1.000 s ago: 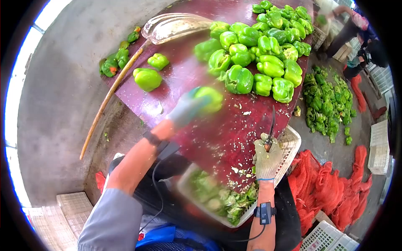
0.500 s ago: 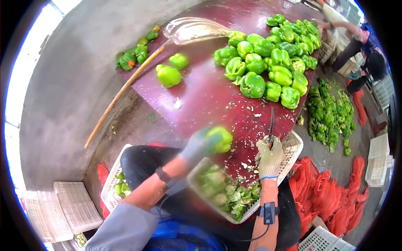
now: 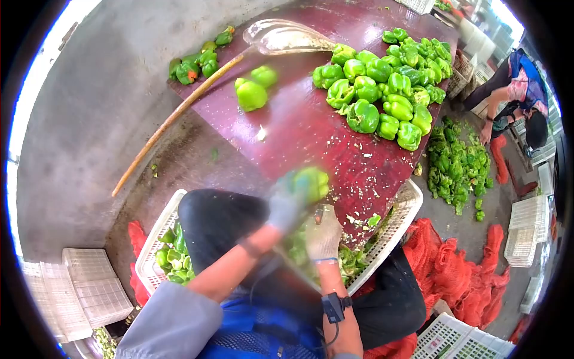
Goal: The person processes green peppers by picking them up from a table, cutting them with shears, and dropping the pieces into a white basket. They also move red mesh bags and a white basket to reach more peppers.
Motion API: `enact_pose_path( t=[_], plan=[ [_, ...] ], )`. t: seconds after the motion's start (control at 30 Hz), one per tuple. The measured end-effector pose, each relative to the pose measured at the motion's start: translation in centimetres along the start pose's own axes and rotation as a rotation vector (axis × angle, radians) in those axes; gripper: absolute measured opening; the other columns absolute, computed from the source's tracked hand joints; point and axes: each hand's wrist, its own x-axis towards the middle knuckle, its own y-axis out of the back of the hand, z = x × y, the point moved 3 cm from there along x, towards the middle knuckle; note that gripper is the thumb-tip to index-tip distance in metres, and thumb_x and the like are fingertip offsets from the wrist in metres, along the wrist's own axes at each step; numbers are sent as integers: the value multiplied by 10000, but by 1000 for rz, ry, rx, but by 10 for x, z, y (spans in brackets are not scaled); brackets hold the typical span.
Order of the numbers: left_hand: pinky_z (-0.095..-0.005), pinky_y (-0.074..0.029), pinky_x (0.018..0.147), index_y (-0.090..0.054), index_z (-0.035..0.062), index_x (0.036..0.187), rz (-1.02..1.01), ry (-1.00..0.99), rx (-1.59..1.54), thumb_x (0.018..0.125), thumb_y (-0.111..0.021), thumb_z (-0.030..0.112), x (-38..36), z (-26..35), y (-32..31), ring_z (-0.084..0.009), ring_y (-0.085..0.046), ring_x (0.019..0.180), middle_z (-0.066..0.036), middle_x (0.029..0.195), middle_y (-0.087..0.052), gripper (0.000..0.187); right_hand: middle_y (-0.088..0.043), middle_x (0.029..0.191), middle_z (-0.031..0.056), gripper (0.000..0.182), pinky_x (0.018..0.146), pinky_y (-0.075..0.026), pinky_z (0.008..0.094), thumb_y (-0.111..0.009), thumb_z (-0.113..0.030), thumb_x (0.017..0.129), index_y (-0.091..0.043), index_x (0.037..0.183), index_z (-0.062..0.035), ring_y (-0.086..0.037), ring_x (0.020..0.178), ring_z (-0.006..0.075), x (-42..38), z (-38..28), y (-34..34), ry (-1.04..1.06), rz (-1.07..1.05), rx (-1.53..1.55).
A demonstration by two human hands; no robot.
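My left hand (image 3: 284, 204), in a grey glove and blurred, is closed around a green bell pepper (image 3: 315, 184) above the near edge of the dark red board (image 3: 365, 173). Just below it, my right hand (image 3: 323, 234), in a pale knitted glove, grips a knife (image 3: 318, 213); a bit of its handle shows, while the blade cannot be made out. Under both hands a white basket (image 3: 411, 206) holds green trimmings (image 3: 353, 263). A large pile of green bell peppers (image 3: 397, 107) lies at the far right of the board, and two peppers (image 3: 250, 94) sit at its left.
A shovel (image 3: 173, 125) with a wooden handle rests across the board's left corner. Beside my left leg stands a basket (image 3: 146, 260) of green pieces. Red mesh sacks (image 3: 448, 269) and a heap of green peppers (image 3: 457, 167) lie right. Another person (image 3: 520, 90) bends over there.
My right hand has moved left with the knife, close to the pepper in my left hand. The knife blade has gone from sight. The other person has bent lower towards the floor heap.
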Motion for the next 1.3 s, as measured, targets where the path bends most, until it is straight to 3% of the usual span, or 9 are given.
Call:
enact_pose_path(
  t=[0.1, 0.3, 0.53, 0.6, 0.73, 0.83, 0.97, 1.17, 1.3],
  plan=[
    [-532, -548, 1091, -689, 55, 1461, -112, 231, -234, 1134, -656, 411, 1, -3, -1, -458, -678, 1289, -268, 1377, -721, 484, -725, 913, 271, 233, 857, -583, 570, -665, -101, 1004, -672, 1197, 30, -710, 898, 538, 3, -5, -2, -92, -83, -28],
    [-564, -558, 1050, -709, 53, 1411, -106, -8, 4, 1081, -730, 296, -9, -23, -33, -476, -666, 1247, -256, 1330, -718, 411, -776, 1096, 363, 304, 944, -610, 574, -673, -161, 1016, -696, 1216, 67, -755, 1103, 541, 19, 5, -12, -61, -74, 30],
    [-529, -616, 945, -711, 29, 1410, -211, -89, -79, 1081, -741, 222, 10, -1, -4, -389, -735, 1157, -184, 1320, -755, 382, -779, 1001, 328, 263, 854, -629, 548, -694, -194, 1013, -734, 1149, 28, -777, 978, 512, 41, 65, -29, 138, -102, -114],
    [-446, -646, 920, -717, 32, 1435, -298, 693, -1135, 1124, -716, 247, 8, -2, 1, -265, -771, 1145, -93, 1344, -777, 378, -772, 938, 297, 224, 739, -631, 508, -712, -169, 987, -749, 1115, 12, -781, 814, 446, 58, 86, -35, 62, -470, -76],
    [-385, -671, 913, -694, 69, 1503, -370, 825, -1633, 1139, -693, 306, -1, -25, 5, -197, -781, 1102, -80, 1293, -799, 435, -766, 929, 298, 262, 723, -610, 520, -687, -197, 993, -764, 1109, 24, -763, 784, 442, 42, 29, 11, -440, -429, 420],
    [-367, -660, 908, -680, 81, 1525, -397, 885, -1816, 1125, -699, 372, -10, -33, 14, -239, -778, 1114, -115, 1329, -788, 495, -764, 962, 330, 275, 827, -603, 567, -672, -216, 996, -763, 1099, 22, -758, 926, 509, 69, 81, -27, 218, -216, -186],
    [-490, -635, 968, -692, 96, 1514, -413, 887, -1865, 1076, -694, 501, -32, -64, 8, -339, -759, 1164, -134, 1374, -785, 596, -760, 1023, 355, 308, 903, -581, 608, -687, -244, 979, -759, 1090, 34, -743, 1039, 544, 72, 29, 2, -92, 42, -20],
    [-569, -610, 1116, -678, 90, 1538, -408, 753, -1586, 1107, -618, 473, -31, -58, 10, -376, -743, 1294, -151, 1467, -755, 579, -773, 948, 245, 291, 853, -591, 512, -771, -229, 994, -729, 1132, 24, -769, 892, 416, 46, -26, 50, -100, 94, 89],
    [-596, -604, 1132, -655, 76, 1555, -381, 828, -1779, 1149, -593, 422, -24, -46, 4, -378, -734, 1305, -154, 1485, -735, 537, -602, 777, 34, 248, 713, -531, 413, -833, -146, 929, -724, 1089, 7, -607, 704, 176, 26, -16, 49, -114, 99, 319]
  ],
)
